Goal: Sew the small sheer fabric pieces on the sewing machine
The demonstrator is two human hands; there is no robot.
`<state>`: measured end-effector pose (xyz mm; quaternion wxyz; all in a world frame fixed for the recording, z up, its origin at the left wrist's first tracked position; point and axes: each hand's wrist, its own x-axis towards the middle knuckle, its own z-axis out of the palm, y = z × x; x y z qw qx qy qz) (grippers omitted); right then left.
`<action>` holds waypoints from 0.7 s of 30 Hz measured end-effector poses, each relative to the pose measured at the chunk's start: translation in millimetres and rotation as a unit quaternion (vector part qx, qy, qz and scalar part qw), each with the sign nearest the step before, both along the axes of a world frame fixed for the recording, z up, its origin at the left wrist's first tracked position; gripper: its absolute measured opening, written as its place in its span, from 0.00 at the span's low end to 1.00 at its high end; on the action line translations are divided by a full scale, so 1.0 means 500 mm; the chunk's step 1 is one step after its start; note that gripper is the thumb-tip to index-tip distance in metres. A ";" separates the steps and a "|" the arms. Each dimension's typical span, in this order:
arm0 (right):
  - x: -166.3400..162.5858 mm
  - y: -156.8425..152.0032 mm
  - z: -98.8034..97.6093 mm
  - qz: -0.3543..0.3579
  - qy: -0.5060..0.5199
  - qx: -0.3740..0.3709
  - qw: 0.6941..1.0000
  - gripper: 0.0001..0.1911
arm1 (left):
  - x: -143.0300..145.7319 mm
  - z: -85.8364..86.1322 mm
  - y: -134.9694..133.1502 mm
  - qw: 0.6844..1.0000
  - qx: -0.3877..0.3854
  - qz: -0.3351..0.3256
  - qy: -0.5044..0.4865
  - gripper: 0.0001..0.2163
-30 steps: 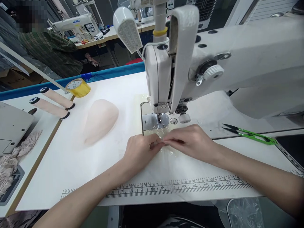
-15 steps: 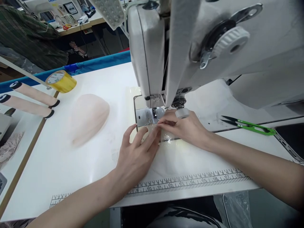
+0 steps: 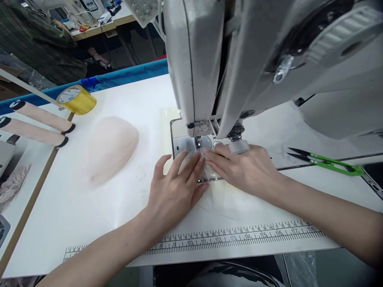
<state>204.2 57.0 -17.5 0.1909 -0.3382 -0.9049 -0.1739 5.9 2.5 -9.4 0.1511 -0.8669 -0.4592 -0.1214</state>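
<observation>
White bench (image 3: 134,215) carries one sewing machine (image 3: 209,59). Left hand (image 3: 173,191) and right hand (image 3: 245,169) lie open, flat on one sheer piece (image 3: 209,176).

White worktable (image 3: 125,223) takes up most of the view, with a printed ruler strip (image 3: 239,235) along 6 o'clock and blue edging (image 3: 125,77) at 11. Beyond it there's a cluttered second bench (image 3: 98,30), pretty dark underneath. LED lamp head (image 3: 143,10) at 12.

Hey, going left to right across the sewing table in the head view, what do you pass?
In order: yellow tape roll → pale pink fabric piece → left hand → right hand → green thread snips.
</observation>
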 end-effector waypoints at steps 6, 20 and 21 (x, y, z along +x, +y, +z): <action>0.000 0.010 -0.004 -0.022 -0.035 -0.015 0.999 0.14 | 0.005 0.000 0.001 1.000 0.002 0.013 0.010 0.19; 0.002 0.011 -0.003 -0.017 -0.024 -0.009 1.000 0.13 | 0.013 -0.002 0.003 0.999 0.007 0.032 0.010 0.19; 0.002 0.011 -0.004 -0.015 -0.023 -0.006 1.000 0.13 | 0.013 -0.003 0.003 0.999 0.008 0.033 0.010 0.19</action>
